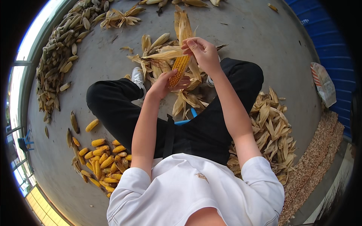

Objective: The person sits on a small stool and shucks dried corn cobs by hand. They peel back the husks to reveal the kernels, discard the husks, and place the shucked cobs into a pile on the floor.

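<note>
My left hand (168,82) holds a yellow corn cob (180,68) by its lower end, the kernels facing up. Peeled-back husk leaves (167,53) spread from the cob's upper end towards the left, and a long dry husk (182,24) shows beyond it. Over that upper end is my right hand (201,52), thumb and fingers curled close to the leaves. Whether those fingers pinch a leaf cannot be made out. Beneath both hands, loose husks and an unhusked ear (160,40) lie on the concrete floor between my feet.
Bare yellow cobs (104,161) are heaped at my left, stripped husks (273,121) at my right. A long pile of unhusked ears (60,53) lies far left. Kernels (314,158) are spread at right, near a sack (323,84). A blue stool part (183,122) shows between my legs.
</note>
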Motion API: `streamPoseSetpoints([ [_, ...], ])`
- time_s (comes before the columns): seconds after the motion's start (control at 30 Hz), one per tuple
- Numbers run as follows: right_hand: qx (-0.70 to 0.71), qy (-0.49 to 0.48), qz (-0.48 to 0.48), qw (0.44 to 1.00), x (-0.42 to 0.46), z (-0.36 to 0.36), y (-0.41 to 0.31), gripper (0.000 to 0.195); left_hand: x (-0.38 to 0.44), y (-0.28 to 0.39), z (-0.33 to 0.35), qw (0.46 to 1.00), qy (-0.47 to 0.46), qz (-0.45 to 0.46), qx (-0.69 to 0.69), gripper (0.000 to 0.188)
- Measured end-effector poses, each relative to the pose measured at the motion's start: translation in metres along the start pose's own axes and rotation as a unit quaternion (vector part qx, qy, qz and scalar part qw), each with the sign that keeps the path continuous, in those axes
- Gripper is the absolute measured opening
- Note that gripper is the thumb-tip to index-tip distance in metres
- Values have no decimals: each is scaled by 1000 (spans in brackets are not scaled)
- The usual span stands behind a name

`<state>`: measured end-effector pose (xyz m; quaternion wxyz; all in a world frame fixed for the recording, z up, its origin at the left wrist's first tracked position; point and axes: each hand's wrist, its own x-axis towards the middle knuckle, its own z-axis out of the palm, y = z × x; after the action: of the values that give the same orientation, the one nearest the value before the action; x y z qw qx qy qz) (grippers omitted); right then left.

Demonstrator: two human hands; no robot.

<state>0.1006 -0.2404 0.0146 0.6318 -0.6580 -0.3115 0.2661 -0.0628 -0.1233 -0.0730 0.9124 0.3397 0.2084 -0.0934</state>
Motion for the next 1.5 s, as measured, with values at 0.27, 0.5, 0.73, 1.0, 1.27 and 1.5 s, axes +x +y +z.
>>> streamPoseSetpoints([
  [0.27, -279, -96, 153, 943, -31, 20, 22, 57, -3, 1, 17, 994, 73, 76, -1, 51],
  [0.5, -34, -122, 230, 965, -23, 15, 40, 32, -6, 1, 6, 995, 55, 84, -4, 50],
  [0.73, 107, -16, 194, 975, -1, -15, 42, 13, -13, 6, 4, 995, 39, 90, -16, 49],
  [1.0, 365, 123, 177, 905, 22, -26, 49, 23, -9, -3, -9, 995, 43, 77, -39, 43],
  [1.27, -63, -184, 267, 944, -19, 26, 55, 40, -7, -3, 5, 976, 158, 151, -5, 36],
  [1.5, 49, -209, 362, 907, -16, 41, 59, 50, 1, -12, 0, 958, 227, 154, 80, 32],
])
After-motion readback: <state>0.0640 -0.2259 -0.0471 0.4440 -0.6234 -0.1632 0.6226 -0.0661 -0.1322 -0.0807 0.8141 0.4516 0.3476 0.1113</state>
